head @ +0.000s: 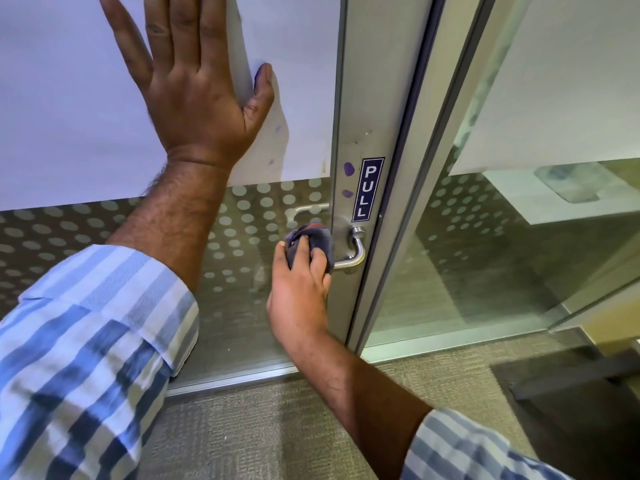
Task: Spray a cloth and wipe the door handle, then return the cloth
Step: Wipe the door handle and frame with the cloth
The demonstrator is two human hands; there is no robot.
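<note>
A silver lever door handle [356, 249] sticks out of the metal door stile, just below a blue PULL sticker [368, 189]. My right hand [299, 289] grips a bunched dark blue cloth [320, 239] and presses it around the left part of the handle's lever. My left hand [194, 81] lies flat with fingers spread against the white paper [69, 98] stuck on the glass door, well above and left of the handle. No spray bottle is in view.
The glass door [242, 237] carries a frosted dot pattern below the paper. To the right stands a metal frame [415, 202] and a fixed glass panel [502, 254]. Grey carpet [259, 427] covers the floor, with a dark mat [571, 410] at the lower right.
</note>
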